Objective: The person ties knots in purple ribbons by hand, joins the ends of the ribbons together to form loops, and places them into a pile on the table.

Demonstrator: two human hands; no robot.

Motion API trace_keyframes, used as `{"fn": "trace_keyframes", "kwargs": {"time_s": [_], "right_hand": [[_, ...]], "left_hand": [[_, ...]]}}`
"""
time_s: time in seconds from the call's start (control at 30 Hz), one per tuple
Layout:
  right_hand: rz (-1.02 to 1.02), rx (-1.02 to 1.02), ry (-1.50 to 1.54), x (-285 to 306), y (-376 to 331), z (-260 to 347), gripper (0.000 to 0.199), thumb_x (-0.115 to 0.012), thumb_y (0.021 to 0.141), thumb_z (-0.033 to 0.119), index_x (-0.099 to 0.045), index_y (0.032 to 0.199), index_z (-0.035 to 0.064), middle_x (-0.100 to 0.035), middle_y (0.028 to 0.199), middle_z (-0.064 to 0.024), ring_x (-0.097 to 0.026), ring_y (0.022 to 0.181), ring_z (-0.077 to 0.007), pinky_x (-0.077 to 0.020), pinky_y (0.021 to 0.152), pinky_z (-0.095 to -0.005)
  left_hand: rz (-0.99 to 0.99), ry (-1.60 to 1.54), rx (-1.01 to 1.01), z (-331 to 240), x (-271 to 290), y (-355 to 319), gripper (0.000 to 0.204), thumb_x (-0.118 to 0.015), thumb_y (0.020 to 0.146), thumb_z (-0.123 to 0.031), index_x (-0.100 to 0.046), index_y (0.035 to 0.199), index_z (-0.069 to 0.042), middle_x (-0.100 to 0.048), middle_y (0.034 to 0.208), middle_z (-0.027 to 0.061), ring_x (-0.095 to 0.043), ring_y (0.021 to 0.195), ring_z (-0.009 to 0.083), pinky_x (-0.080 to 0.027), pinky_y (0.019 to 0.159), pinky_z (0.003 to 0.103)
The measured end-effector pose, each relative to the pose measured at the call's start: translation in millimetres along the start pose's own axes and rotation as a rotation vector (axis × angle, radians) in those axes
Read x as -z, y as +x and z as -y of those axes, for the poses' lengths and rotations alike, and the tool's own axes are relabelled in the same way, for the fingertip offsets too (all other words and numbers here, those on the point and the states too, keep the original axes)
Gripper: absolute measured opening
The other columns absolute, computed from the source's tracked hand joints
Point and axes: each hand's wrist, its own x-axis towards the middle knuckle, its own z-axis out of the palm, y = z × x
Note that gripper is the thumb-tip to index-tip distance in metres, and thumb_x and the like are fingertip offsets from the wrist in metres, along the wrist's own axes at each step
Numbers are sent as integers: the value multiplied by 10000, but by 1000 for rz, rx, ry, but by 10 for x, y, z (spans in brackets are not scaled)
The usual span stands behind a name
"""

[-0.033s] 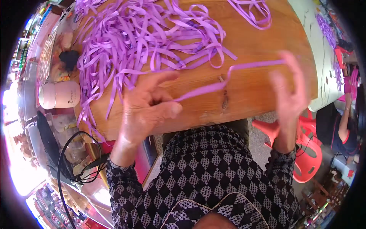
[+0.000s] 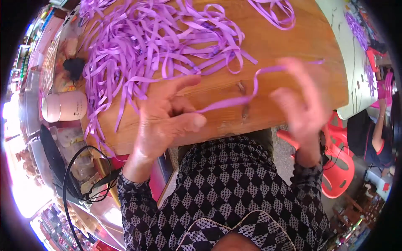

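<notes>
A single purple ribbon strap [image 2: 231, 102] runs across the wooden table near its front edge. My left hand [image 2: 164, 115] is closed on the strap's left part, with thumb and curled finger together and the index finger stretched out. From there the strap bends upward and passes behind the fingers of my right hand [image 2: 309, 111]. Its far end shows beyond them on the right. Motion blurs my right hand, but its thumb and index finger look spread apart, over the strap. A large tangled heap of purple straps [image 2: 144, 48] lies beyond my left hand.
More looped straps [image 2: 278, 12] lie at the table's far side. Left of the wooden table [image 2: 293, 46] stand a pale pink jar [image 2: 65, 105] and a black cable [image 2: 66, 184]. A red plastic chair [image 2: 338, 178] is at the right, and another person's arm [image 2: 379, 131] shows beyond it.
My right hand has moved left and slightly nearer along the strap, so the strap's far end now shows past its fingers. My left hand has shifted slightly right, still gripping the strap.
</notes>
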Motion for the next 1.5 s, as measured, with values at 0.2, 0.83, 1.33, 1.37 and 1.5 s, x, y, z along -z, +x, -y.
{"fn": "trace_keyframes", "kwargs": {"time_s": [0.2, 0.83, 1.33, 1.37, 1.5], "right_hand": [[175, 238, 431, -391, 102, 235, 304, -732, 611, 59, -636, 894, 3, -583, 716, -70, -512, 628, -213, -398, 576, -309], [112, 265, 491, -456, -70, 159, 282, -737, 586, -3, -619, 842, -5, -526, 617, -38, -456, 518, -199, -353, 448, -307], [-83, -596, 343, 1015, -200, -1074, 172, -577, 779, -26, -623, 945, -25, -618, 801, -42, -573, 729, -97, -422, 680, -204], [-153, -631, 257, 1139, -271, -1204, 169, -580, 784, -18, -624, 947, -27, -618, 804, -41, -570, 735, -97, -423, 690, -204], [-342, -633, 219, 1585, -523, -1860, 174, -596, 793, 6, -625, 960, -32, -620, 815, -39, -557, 740, -95, -431, 701, -207]], "left_hand": [[179, -162, -26, -151, -222, 32, 553, -619, 835, -293, -422, 1234, 35, -602, 698, 40, -515, 576, 62, -404, 540, 175], [224, -124, 215, -85, -291, 11, 241, -647, 818, -222, -609, 821, 15, -540, 631, -11, -441, 530, 36, -296, 470, 163], [-510, -724, -83, -121, 941, 111, 230, -529, 840, -118, -422, 643, -62, -276, 522, -23, -237, 467, 77, -179, 438, 238], [-501, -721, -79, -86, 1166, 117, 230, -529, 840, -118, -422, 643, -62, -276, 522, -23, -237, 467, 77, -179, 438, 238], [-130, -888, -153, 17, 1867, -44, 181, -524, 842, -112, -446, 698, -36, -265, 536, -18, -239, 491, 83, -185, 457, 243]]}}
